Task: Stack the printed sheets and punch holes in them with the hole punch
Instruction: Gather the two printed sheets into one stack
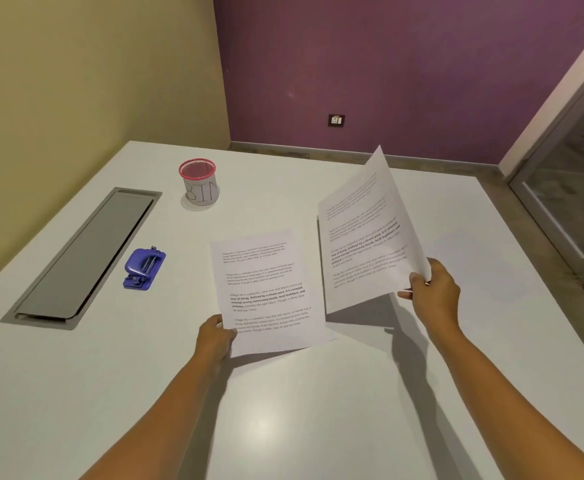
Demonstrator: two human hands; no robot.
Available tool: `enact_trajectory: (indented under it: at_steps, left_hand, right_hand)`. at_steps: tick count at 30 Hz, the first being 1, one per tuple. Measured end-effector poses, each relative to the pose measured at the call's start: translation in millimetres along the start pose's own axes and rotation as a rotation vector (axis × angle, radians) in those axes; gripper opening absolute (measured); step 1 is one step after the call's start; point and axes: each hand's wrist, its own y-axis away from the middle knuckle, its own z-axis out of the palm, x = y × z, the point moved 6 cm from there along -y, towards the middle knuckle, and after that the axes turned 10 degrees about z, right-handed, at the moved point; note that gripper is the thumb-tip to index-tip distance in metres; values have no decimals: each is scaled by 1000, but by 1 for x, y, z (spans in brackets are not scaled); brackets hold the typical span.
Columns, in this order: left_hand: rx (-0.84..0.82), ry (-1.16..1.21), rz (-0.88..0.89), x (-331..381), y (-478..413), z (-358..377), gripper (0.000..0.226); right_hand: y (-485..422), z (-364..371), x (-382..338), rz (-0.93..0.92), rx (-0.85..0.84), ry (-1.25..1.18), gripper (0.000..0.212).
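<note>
Two printed white sheets are held above a white table (318, 410). My left hand (214, 339) pinches the lower left corner of the left sheet (266, 289), which hangs nearly flat just over the tabletop. My right hand (432, 292) grips the lower right corner of the right sheet (366, 237), which is raised and tilted up on its edge. A blue hole punch (144, 268) lies on the table to the left of both sheets, untouched.
A small mesh cup with a red rim and a paper label reading "BIN" (198, 183) stands at the back left. A grey cable hatch (82, 258) is set into the table's left side. Beyond the table are walls and a glass door at the right.
</note>
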Motion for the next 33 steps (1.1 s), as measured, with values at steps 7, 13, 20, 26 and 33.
enact_trajectory:
  at_steps: [7, 13, 20, 26, 33]
  left_hand:
    - [-95, 162, -51, -1, 12, 19, 40]
    - [-75, 113, -49, 11, 23, 21, 36]
    - [-92, 20, -12, 14, 20, 27, 31]
    - [-126, -89, 50, 18, 20, 32, 38]
    - [-87, -196, 176, 32, 8, 27, 47]
  right_hand:
    - [14, 28, 10, 114, -111, -185, 40]
    - [35, 73, 43, 257, -261, -190, 41]
    - [44, 92, 60, 294, -336, -80, 45]
    - [41, 91, 66, 295, -405, -33, 41]
    - [-5, 46, 79, 223, -205, 203, 37]
